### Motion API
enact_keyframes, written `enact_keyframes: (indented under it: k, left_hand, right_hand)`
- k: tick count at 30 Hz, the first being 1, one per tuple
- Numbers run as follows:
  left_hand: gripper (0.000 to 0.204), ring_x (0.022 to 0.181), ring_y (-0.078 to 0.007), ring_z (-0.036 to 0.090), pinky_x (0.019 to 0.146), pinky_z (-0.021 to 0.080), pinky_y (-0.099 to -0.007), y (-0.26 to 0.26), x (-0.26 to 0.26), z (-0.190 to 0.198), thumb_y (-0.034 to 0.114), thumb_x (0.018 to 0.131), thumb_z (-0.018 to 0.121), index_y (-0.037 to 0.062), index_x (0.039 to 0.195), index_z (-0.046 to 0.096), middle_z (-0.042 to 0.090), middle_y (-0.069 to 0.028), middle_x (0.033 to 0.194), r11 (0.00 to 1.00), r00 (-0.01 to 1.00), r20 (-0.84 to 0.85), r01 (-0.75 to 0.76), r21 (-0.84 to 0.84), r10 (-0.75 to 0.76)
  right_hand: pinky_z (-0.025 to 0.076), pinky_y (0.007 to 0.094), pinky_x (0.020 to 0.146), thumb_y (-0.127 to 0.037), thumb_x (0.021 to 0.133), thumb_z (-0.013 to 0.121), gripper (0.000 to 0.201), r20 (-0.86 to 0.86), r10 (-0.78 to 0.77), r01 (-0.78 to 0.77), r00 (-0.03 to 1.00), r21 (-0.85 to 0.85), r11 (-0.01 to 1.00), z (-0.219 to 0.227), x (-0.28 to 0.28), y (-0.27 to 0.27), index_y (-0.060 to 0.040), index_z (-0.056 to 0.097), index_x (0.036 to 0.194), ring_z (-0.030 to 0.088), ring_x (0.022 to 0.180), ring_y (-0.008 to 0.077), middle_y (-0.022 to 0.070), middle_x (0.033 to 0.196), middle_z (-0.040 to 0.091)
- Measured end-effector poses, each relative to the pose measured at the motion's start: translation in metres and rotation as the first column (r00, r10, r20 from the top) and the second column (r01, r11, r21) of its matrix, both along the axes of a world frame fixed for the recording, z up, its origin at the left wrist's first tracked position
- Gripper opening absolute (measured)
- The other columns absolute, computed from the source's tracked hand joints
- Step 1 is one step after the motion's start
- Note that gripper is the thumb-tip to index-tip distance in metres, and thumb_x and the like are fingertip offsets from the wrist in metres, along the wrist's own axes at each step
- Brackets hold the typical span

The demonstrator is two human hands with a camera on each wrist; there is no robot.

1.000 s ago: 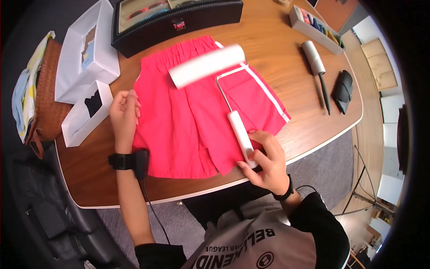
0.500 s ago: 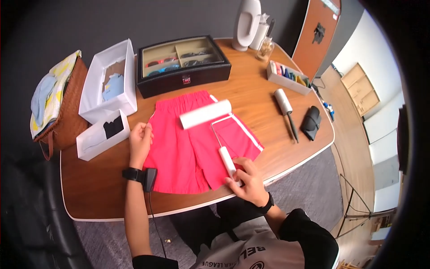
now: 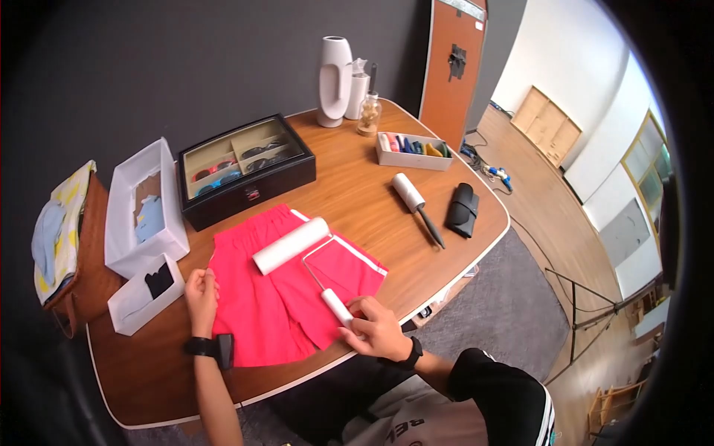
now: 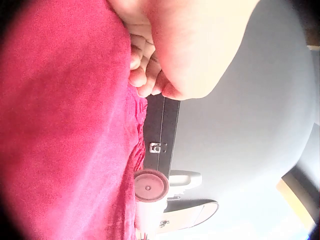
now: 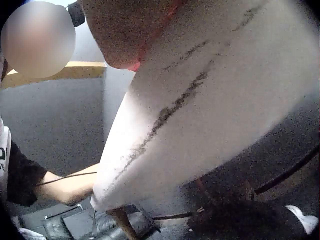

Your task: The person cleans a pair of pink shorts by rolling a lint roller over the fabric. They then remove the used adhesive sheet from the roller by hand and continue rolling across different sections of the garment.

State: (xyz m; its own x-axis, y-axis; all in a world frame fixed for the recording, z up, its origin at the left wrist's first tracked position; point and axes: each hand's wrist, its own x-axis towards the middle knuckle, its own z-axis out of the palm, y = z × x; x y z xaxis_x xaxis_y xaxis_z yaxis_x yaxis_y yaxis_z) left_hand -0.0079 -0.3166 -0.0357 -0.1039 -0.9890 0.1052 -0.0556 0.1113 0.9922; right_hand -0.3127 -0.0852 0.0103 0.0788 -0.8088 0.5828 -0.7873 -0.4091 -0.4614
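Note:
Bright pink shorts [image 3: 256, 327] with white side stripes lie spread on the table. Across their upper part lies a long-framed lint roller [image 3: 290, 245] with a wide white cylinder. Its white handle points toward my right hand [image 3: 378, 327], which holds the handle's end between thumb and fingers. My left hand [image 3: 201, 293] rests at the shorts' left edge, its fingers loosely curled. In the left wrist view, those fingers [image 4: 142, 82] lie beside the pink cloth, and the cylinder's round end shows beyond. Only a pale, blurred, dark-streaked surface fills most of the right wrist view.
A second lint roller [image 3: 407, 192] with a dark handle and a black pouch [image 3: 462, 210] lie to the right. Behind stand a glasses case [image 3: 253, 195], a box of coloured rolls [image 3: 413, 160] and a white vase [image 3: 335, 82]. White boxes [image 3: 119, 241] and a brown bag [image 3: 93, 245] stand left.
The head view has tilted up and turned right, bringing the wall and floor into sight. Both hands and the lint roller keep nearly the same places on the shorts.

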Motion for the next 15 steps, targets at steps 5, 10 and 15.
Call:
enact_keyframes:
  k: [5,10,15]
  left_hand:
    - [0.023,0.049,-0.0032,0.047,0.038,0.032,-0.0187,-0.001,0.001,-0.001,0.022,0.104,0.055,0.0086,0.086,0.053,0.055,0.0013,0.069,1.000,1.000,0.014,-0.010,-0.002,0.010]
    - [0.023,0.052,-0.0043,0.048,0.044,0.036,-0.0194,0.003,0.001,0.005,0.020,0.103,0.057,0.0061,0.085,0.054,0.056,0.0009,0.068,1.000,1.000,0.015,-0.006,-0.003,0.006]
    - [0.023,0.050,-0.0045,0.047,0.039,0.034,-0.0191,0.001,0.000,0.005,0.021,0.104,0.057,0.0070,0.085,0.053,0.056,-0.0004,0.069,1.000,1.000,0.007,0.000,-0.010,0.000]
  right_hand:
    - [0.056,0.0387,0.076,-0.027,0.083,0.077,0.026,-0.029,-0.024,0.026,0.999,0.065,0.998,0.005,0.003,-0.007,-0.0042,0.065,0.077,0.065,0.099,0.0316,0.0149,0.113,0.063]
    - [0.056,0.0413,0.082,-0.029,0.083,0.077,0.030,-0.088,-0.041,0.049,0.995,0.088,0.995,0.012,0.009,-0.009,-0.0037,0.066,0.096,0.063,0.105,0.0354,0.0169,0.121,0.062]
    - [0.055,0.0405,0.081,-0.023,0.081,0.078,0.025,-0.049,-0.020,0.023,0.999,0.047,0.999,0.008,0.004,-0.007,-0.0025,0.066,0.091,0.064,0.104,0.0341,0.0155,0.113,0.064]
